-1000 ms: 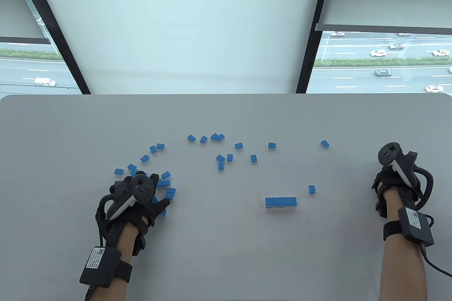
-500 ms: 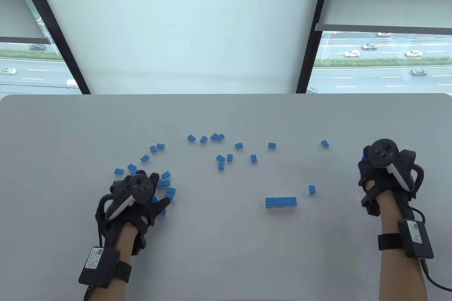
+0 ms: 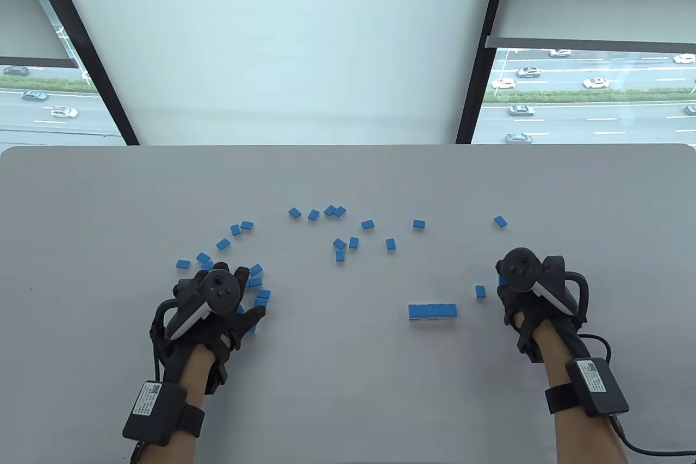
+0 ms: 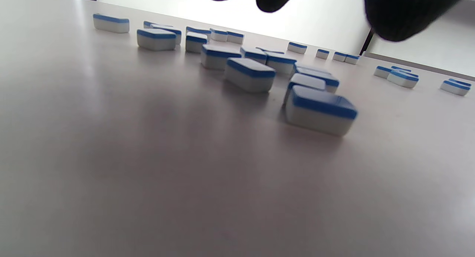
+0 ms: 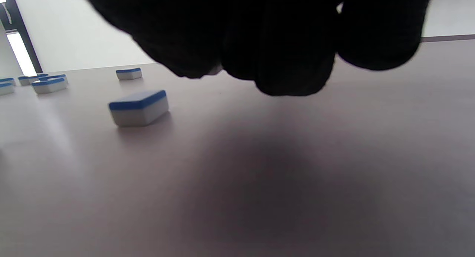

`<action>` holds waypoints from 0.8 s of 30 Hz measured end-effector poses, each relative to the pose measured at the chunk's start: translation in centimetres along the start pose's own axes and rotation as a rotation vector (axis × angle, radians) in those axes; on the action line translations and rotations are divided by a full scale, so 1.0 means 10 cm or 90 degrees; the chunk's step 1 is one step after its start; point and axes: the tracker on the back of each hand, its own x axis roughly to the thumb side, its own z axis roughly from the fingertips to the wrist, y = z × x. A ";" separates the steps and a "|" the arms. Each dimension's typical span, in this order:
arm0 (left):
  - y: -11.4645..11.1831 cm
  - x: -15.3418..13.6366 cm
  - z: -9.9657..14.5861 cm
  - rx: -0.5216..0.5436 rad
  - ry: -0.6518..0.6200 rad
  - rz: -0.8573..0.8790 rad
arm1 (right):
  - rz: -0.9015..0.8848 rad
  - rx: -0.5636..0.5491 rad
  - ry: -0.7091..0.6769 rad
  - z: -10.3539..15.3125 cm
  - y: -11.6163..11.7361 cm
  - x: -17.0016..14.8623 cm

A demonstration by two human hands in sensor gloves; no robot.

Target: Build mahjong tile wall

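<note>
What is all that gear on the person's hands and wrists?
Both the left hand and right hand wear black gloves. A dark, controller-like tracker with a white handle is strapped to the back of each. Each wrist has a black strap with a labelled black box and a cable.

Grey table point(image 3: 348, 393), pale window blind point(image 3: 283, 39) behind, roadway with cars point(image 3: 587, 99) outside.

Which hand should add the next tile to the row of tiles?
Right. The right hand is beside the loose tile just above the row's right end. The left hand is far off, over the scattered cluster.
</note>
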 end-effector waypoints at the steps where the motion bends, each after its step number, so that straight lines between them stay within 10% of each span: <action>1: 0.00 0.00 0.00 0.000 0.000 0.000 | 0.000 0.007 -0.004 -0.01 0.03 0.01; 24: 0.01 0.01 0.00 0.002 0.003 -0.010 | 0.023 0.030 -0.020 0.00 0.11 0.10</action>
